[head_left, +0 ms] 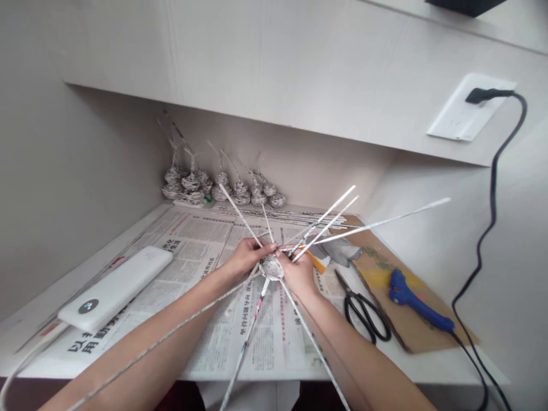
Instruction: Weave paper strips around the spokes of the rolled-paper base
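Note:
Between my two hands is a small round weave of rolled newspaper [272, 267], with several long paper sticks spreading out from it on all sides. My left hand [249, 256] closes on its left rim, thumb and fingers pinching near the base of the sticks. On the right rim my right hand [297, 270] grips the weave and the sticks that point up and right. The fingertips nearly meet at the far edge. Some sticks run toward me, over and beside my forearms. The undersides of the weave and several fingers are hidden.
Newspaper sheets [188, 240] cover the white table. Black scissors [363, 311] and a blue glue gun [417, 302] on cardboard [411, 337] lie right. A white power bank [124, 285] lies left. Several woven paper gourds [192, 188] and loose paper sticks [295, 218] are behind. A black cord [492, 194] hangs right.

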Demonstrator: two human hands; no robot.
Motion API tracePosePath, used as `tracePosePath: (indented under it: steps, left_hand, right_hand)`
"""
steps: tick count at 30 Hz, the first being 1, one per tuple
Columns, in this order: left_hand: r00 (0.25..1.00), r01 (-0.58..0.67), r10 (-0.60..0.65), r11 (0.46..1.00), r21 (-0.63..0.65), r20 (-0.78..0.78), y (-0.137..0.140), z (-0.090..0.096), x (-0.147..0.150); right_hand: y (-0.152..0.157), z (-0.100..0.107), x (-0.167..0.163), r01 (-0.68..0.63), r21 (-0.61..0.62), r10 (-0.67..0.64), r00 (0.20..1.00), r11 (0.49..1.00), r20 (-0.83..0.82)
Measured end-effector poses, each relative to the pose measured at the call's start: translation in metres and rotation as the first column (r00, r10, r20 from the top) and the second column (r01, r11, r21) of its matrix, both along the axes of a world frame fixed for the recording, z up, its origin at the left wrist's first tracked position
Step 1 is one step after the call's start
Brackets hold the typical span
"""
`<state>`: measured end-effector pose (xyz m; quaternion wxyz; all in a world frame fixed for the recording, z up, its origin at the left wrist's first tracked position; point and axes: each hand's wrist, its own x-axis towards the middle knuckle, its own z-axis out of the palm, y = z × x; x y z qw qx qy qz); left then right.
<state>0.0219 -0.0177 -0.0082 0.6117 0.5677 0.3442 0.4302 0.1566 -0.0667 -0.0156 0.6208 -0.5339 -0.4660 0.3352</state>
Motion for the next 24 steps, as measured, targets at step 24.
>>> tracePosePath:
  steps: [24]
  left_hand:
    - [0.982, -0.147, 0.148, 0.989, -0.016, 0.115, -0.002, 0.000, 0.003]
  right_hand:
    - [-0.004, 0.006, -0.010, 0.043, -0.038, -0.045, 0.998, 0.998, -0.049]
